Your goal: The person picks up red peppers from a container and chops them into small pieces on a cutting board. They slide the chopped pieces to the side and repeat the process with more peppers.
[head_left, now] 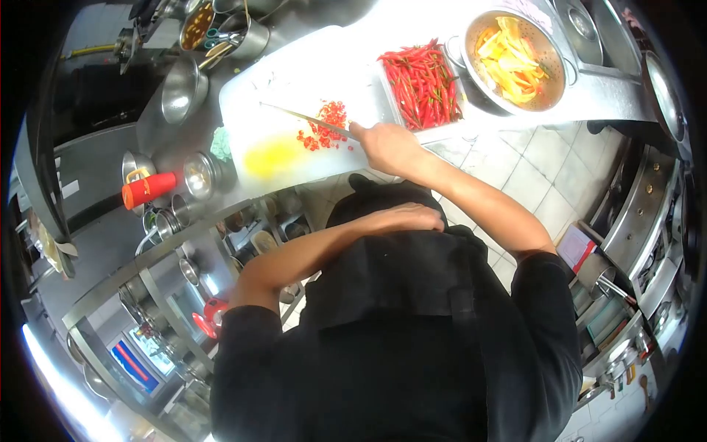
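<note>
My right hand (390, 149) is closed around the handle of a kitchen knife (300, 116), whose blade points left across the white cutting board (258, 81). Chopped red chili (328, 131) is scattered on both sides of the blade. Against the front of the black apron (383, 280) rests my left hand (409, 218), its fingers curled in; whatever they may hold is hidden. Just right of the board, a clear tub of whole red chilies (421, 85) stands close to my right hand. A yellow patch (276, 156) colours the board's near left part.
A metal colander (556, 88) holding yellow-orange strips (509, 62) stands at the right. Left of the board are a steel bowl (183, 90), a green cloth (220, 144), a red bottle (149, 190) and a pot of utensils (247, 40). Shelves with pans (188, 271) run below.
</note>
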### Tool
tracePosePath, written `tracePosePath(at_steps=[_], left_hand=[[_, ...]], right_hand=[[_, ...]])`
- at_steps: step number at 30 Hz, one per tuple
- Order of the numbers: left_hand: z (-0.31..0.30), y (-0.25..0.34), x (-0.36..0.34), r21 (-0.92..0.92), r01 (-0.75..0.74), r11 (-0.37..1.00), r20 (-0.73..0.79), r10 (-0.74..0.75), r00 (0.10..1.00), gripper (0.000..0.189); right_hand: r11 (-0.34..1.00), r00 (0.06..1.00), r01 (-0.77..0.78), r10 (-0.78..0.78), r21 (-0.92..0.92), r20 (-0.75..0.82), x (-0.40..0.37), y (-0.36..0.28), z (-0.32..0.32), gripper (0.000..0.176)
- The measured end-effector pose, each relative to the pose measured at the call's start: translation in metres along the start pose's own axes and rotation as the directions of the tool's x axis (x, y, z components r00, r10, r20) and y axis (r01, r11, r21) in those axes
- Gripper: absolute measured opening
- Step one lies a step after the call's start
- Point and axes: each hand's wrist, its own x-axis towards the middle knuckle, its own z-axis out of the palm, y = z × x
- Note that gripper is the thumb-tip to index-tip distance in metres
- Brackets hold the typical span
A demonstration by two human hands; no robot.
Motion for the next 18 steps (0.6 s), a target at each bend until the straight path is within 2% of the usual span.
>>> tracePosePath(at_steps=[7,9,11,13,14,15,16,17,18], left_hand=[[0.022,0.005,0.039,-0.118,-0.164,0.979,-0.194,0.140,0.971,0.019],[0.019,0.008,0.034,-0.145,-0.202,0.969,-0.238,0.164,0.957,0.019],[0.007,0.007,0.014,-0.150,-0.267,0.952,-0.257,0.224,0.940,0.018],[-0.034,0.033,0.002,-0.098,-0.329,0.939,-0.201,0.305,0.931,0.014],[-0.061,0.044,-0.010,0.144,-0.477,0.867,-0.346,0.496,0.797,0.014],[-0.083,0.051,-0.025,-0.004,-0.055,0.998,-0.449,0.048,0.892,0.014],[-0.120,0.047,-0.012,0.120,-0.108,0.987,-0.601,0.159,0.784,0.019],[-0.148,0.037,-0.001,0.356,-0.041,0.934,-0.598,0.261,0.758,0.022],[-0.172,0.025,0.016,0.382,0.020,0.924,-0.538,0.205,0.818,0.025]], right_hand=[[0.992,0.991,0.124,-0.123,-0.011,0.061,0.010,-0.003,0.001,0.040],[0.984,0.984,0.176,-0.175,-0.024,0.028,0.012,-0.005,0.000,0.041],[0.987,0.986,0.157,-0.155,-0.034,0.055,0.009,-0.007,-0.008,0.039],[0.993,0.992,0.111,-0.109,-0.035,0.067,0.007,-0.004,-0.011,0.038],[0.995,0.991,0.103,-0.104,0.020,0.086,0.005,-0.003,-0.007,0.037],[0.992,0.988,0.103,-0.110,0.066,0.110,0.004,-0.001,-0.004,0.037],[0.993,0.988,0.101,-0.108,0.064,0.113,0.009,0.003,0.015,0.037],[0.986,0.977,0.136,-0.149,0.096,0.151,0.018,0.012,0.047,0.041],[0.977,0.963,0.172,-0.194,0.129,0.187,0.024,0.016,0.063,0.044]])
